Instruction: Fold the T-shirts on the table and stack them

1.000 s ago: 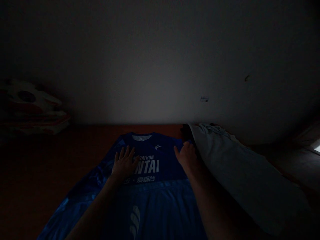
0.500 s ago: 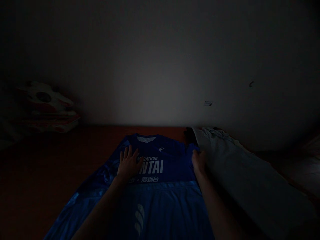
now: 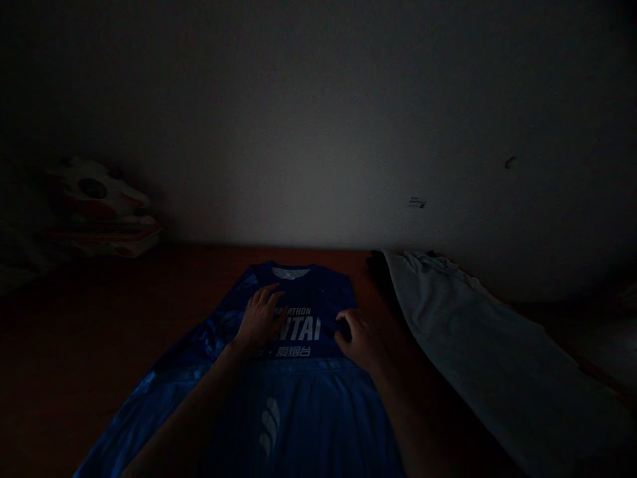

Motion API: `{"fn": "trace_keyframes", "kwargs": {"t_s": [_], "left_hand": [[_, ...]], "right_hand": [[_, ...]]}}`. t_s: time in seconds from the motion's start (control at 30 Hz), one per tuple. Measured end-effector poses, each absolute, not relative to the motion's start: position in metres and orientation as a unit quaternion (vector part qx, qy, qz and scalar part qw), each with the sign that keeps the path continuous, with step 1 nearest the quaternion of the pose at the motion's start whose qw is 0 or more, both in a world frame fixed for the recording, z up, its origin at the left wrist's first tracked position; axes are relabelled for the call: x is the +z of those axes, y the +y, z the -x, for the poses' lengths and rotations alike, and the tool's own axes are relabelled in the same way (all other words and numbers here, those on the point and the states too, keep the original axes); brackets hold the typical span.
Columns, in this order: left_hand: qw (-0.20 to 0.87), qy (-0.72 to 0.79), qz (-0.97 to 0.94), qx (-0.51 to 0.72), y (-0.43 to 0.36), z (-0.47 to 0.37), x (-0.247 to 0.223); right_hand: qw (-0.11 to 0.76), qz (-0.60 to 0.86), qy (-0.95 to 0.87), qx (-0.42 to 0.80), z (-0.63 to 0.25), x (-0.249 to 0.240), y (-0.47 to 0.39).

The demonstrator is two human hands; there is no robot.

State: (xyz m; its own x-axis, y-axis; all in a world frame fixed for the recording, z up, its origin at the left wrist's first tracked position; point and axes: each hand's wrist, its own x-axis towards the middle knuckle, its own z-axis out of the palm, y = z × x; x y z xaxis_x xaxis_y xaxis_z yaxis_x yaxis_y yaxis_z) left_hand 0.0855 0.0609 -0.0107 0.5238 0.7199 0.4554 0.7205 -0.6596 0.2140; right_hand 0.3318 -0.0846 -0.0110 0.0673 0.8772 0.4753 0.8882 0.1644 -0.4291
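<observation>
A blue long-sleeved shirt (image 3: 318, 392) with white lettering lies spread on a reddish-brown surface, its collar toward the wall. My left hand (image 3: 261, 318) rests on the chest beside the lettering, fingers apart, covering part of the print. At the shirt's right edge is my right hand (image 3: 359, 337), with thumb and fingers curved and a gap between them; no cloth shows in its grasp. The shirt's left sleeve area slopes down to the lower left. Its right sleeve cannot be made out.
Grey cloth (image 3: 462, 318) over something black lies to the right. At the far left, a white and red plush-like object (image 3: 99, 192) sits on a box or book (image 3: 119, 240). Behind stands a pale wall (image 3: 308, 133) with a small label (image 3: 417, 202). The scene is dim.
My right hand has let go of the shirt's right shoulder and moved left and down. The cloth there no longer reaches toward the grey cloth. My left hand has barely moved.
</observation>
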Motion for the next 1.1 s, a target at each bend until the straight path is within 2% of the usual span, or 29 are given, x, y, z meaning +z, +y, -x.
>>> {"fn": "trace_keyframes", "kwargs": {"t_s": [0.2,0.37,0.53,0.7,0.8,0.9,1.0,1.1], "left_hand": [[-0.092,-0.459,0.866,-0.179,0.064,-0.151,0.006],[-0.109,-0.499,0.847,-0.145,0.069,-0.197,0.009],[-0.135,-0.527,0.827,-0.142,0.068,-0.193,0.022],[-0.115,-0.554,0.812,-0.142,0.061,-0.161,0.027],[-0.074,-0.519,0.837,-0.156,0.052,-0.159,0.02],[-0.049,-0.414,0.893,-0.167,0.045,-0.178,0.01],[-0.062,-0.281,0.946,-0.152,0.045,-0.207,-0.002],[-0.081,-0.27,0.952,-0.122,0.048,-0.227,-0.013]], "right_hand": [[0.35,0.629,-0.694,-0.011,-0.33,-0.003,-0.086],[0.358,0.635,-0.684,-0.021,-0.332,-0.004,-0.087],[0.359,0.639,-0.68,-0.023,-0.332,-0.003,-0.087],[0.362,0.612,-0.703,0.001,-0.33,0.001,-0.09],[0.372,0.606,-0.703,0.016,-0.329,0.004,-0.092],[0.377,0.636,-0.674,0.008,-0.329,0.004,-0.092],[0.36,0.672,-0.647,-0.022,-0.33,0.001,-0.09],[0.341,0.692,-0.635,-0.042,-0.331,-0.002,-0.088]]}}
